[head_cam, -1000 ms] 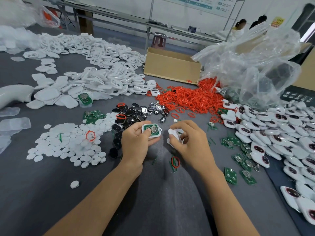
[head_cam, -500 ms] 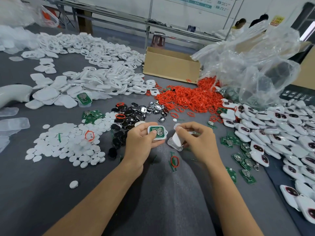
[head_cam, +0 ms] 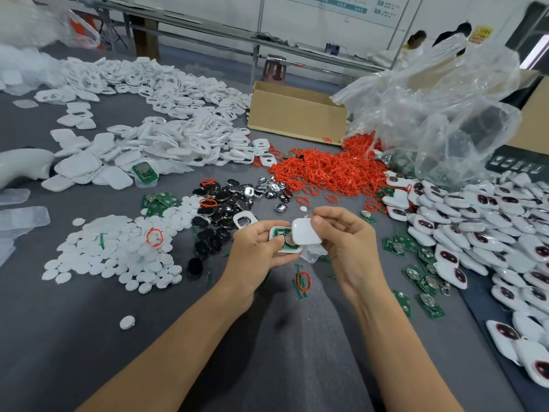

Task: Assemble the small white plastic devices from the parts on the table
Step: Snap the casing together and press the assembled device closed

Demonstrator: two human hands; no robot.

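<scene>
**Cover Held Against Base Shell Above Tabletop**

The left hand (head_cam: 255,251) grips a white base shell (head_cam: 282,248), fingers (head_cam: 267,227) curled round its far edge and thumb pressed on its near face. A green circuit board with a coin cell sits inside the shell, facing up. The right hand (head_cam: 350,245) pinches a white cover (head_cam: 306,231) between thumb and fingers. The cover is tilted and overlaps the right side of the shell, touching it. Both parts are held just above the grey tabletop (head_cam: 89,337), near its middle.

A pile of white discs (head_cam: 118,251) lies left of the hands, with black and chrome pieces (head_cam: 219,209) beyond them. Red rings (head_cam: 329,171) are heaped further back, beside a cardboard box (head_cam: 297,114) and a clear plastic bag (head_cam: 439,108). Loose circuit boards (head_cam: 416,272) and a spread of finished devices (head_cam: 475,227) lie to the right. Empty white shells (head_cam: 166,144) cover the far left.
</scene>
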